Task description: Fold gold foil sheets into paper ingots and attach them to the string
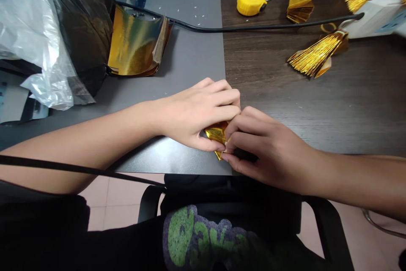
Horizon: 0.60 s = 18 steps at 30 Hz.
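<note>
At the table's front edge, a small piece of folded gold foil paper [216, 132] is held between my two hands. My left hand [199, 112] lies over it from the left, thumb pressed on its lower part and the other fingers curled over its far side. From the right, my right hand [263, 144] pinches the paper's right edge with thumb and fingertips. The two hands touch at the knuckles. Most of the paper is hidden under the fingers, so its full shape cannot be made out.
A stack of gold foil sheets [135, 45] leans by a black bag [84, 26] at left. A black cable [209, 30] crosses behind. Beyond are a yellow tape measure [250, 2], a folded gold fan [300, 4] and a gold fringed bundle [312, 57] near a white box [374, 17].
</note>
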Motion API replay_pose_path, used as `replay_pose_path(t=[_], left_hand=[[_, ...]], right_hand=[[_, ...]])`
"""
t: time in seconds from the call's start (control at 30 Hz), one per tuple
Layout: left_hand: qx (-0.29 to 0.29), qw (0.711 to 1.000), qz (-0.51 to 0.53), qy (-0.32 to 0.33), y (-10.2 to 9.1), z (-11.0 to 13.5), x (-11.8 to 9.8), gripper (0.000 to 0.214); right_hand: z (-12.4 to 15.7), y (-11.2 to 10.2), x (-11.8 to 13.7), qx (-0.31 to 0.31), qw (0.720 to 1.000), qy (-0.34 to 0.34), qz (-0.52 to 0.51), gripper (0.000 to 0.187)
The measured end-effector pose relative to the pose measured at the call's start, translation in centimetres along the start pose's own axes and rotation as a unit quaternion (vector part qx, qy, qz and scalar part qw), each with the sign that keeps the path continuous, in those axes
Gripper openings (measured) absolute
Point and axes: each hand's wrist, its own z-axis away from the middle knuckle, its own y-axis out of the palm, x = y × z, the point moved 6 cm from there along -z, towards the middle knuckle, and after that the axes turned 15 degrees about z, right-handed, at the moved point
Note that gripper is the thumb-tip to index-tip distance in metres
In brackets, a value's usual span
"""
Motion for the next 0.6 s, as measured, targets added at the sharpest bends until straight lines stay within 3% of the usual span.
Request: replay_pose_path(t=[0.27, 0.6], left_hand=[[0.011, 1.000, -0.009, -0.007, 0.19, 0.25, -0.24, 0.026], [-0.005, 1.000, -0.005, 0.001, 0.18, 0.21, -0.13, 0.027]], right_hand=[[0.10, -0.15, 0.58, -0.004, 0.995, -0.094, 0.029, 0.021], [0.15, 0.34, -0.17, 0.020, 0.996, -0.082, -0.025, 0.021]])
